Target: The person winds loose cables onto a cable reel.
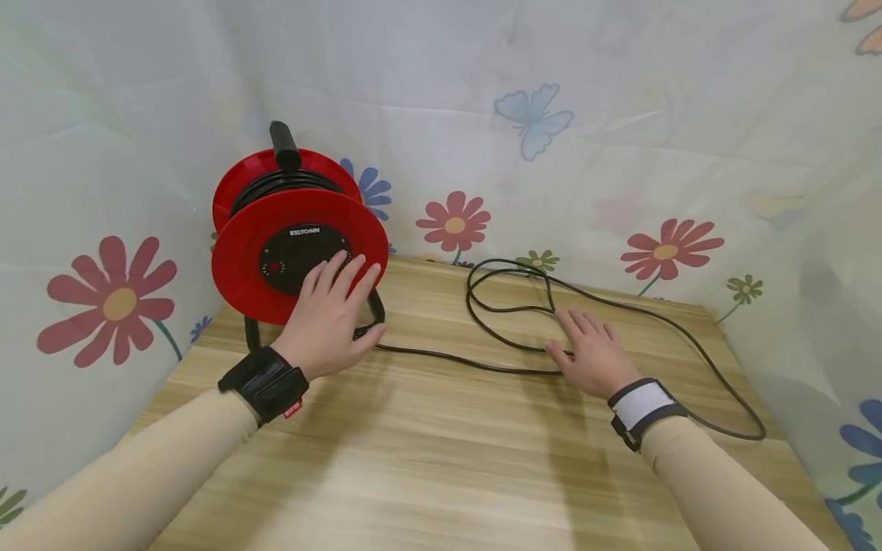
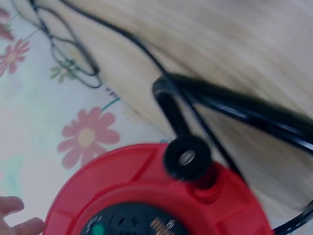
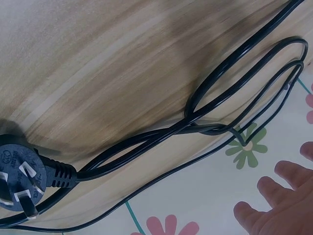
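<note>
A red cable reel (image 1: pixel 237 256) with a black centre panel stands upright at the back left of the table, black cable wound between its discs. My left hand (image 1: pixel 329 321) is in front of the reel's lower right, fingers extended and overlapping the panel in the head view. The left wrist view shows the reel's black knob (image 2: pixel 188 159) and tubular stand (image 2: pixel 244 110). Over the loose black cable (image 1: pixel 462 360) on the right is my right hand (image 1: pixel 596 356), fingers spread and pinching nothing. A three-pin plug (image 3: pixel 22 174) at the cable's end shows in the right wrist view.
The wood-grain table (image 1: pixel 441 467) runs back to a white curtain (image 1: pixel 620 92) printed with flowers and a butterfly. Cable loops lie near the back edge, and one strand curves toward the table's right edge. A black carrying handle (image 1: pixel 284 145) rises above the reel.
</note>
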`<state>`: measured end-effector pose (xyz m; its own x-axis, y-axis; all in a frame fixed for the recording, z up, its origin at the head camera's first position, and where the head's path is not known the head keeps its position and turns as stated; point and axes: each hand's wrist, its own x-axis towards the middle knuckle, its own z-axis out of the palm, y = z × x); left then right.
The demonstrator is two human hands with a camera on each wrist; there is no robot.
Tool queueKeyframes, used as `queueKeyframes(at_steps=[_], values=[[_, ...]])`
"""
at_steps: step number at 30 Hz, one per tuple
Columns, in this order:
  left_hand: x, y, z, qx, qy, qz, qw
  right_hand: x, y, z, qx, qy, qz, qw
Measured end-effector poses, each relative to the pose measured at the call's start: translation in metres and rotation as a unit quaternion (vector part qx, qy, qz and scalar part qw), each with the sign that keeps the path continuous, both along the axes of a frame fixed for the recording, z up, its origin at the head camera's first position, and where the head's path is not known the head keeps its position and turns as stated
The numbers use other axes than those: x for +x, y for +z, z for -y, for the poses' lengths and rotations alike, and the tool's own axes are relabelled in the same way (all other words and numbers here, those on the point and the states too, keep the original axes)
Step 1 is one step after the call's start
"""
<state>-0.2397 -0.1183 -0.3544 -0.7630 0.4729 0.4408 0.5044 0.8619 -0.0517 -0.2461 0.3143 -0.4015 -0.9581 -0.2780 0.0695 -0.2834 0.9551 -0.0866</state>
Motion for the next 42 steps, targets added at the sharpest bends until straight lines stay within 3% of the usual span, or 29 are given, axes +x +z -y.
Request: queueKeyframes(at_steps=[5,9,15,20,24,28,34,38,42], values=[[0.001,0.034,0.009,0.07,-0.04,-0.038,0.996,0.001,-0.006,0.0,-0.003,0.003,0.004,1.0],[-0.003,0.067,0.02,0.093,-0.053,-0.05,0.993,0.002,-0.012,0.001,-0.007,0.005,0.009,0.9999],[-0.02,0.108,0.033,0.111,-0.034,-0.038,0.9926,0.003,-0.021,0.002,-0.013,0.007,0.008,0.9999],[-0.033,0.13,0.042,0.147,-0.002,0.015,0.9891,0.006,-0.028,0.005,-0.015,0.015,0.006,0.9998],[-0.044,0.137,0.05,0.163,0.032,0.065,0.9839,0.008,-0.03,0.008,-0.006,0.022,-0.002,0.9997],[-0.052,0.139,0.06,0.171,0.041,0.085,0.9808,0.009,-0.03,0.011,-0.004,0.029,-0.005,0.9996],[-0.057,0.129,0.072,0.194,0.03,0.101,0.9752,0.01,-0.035,0.013,-0.006,0.037,-0.006,0.9993],[-0.056,0.12,0.072,0.201,0.044,0.096,0.9739,0.012,-0.041,0.014,-0.014,0.052,-0.011,0.9985],[-0.054,0.119,0.07,0.206,0.061,0.081,0.9732,0.011,-0.048,0.015,-0.024,0.067,-0.019,0.9973]])
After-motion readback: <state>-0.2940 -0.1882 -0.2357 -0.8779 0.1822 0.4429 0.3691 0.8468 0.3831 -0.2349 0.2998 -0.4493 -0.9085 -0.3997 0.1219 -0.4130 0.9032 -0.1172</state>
